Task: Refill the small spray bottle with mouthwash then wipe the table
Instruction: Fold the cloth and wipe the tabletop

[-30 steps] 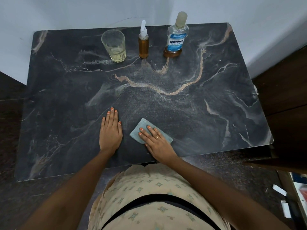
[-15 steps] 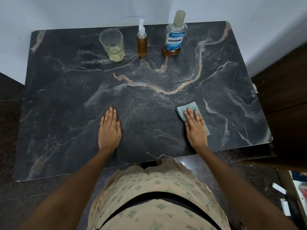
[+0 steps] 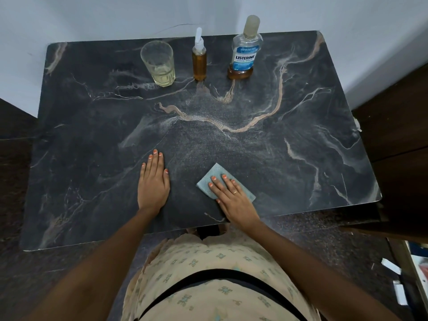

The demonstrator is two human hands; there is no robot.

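Note:
My right hand presses flat on a pale blue cloth near the front middle of the dark marble table. A little to the left, my left hand lies flat and open on the tabletop, holding nothing. At the back stand the small spray bottle, full of amber liquid with its white nozzle on, and the capped Listerine mouthwash bottle to its right, with a little amber liquid at the bottom.
A drinking glass with a little yellowish liquid stands at the back left of the bottles. A white wall runs behind the table. Dark wooden furniture stands at the right edge. The dark floor shows at the left and front.
My right hand slid the cloth from the front middle out to the right, then back left to the front middle. My left hand stayed flat in place.

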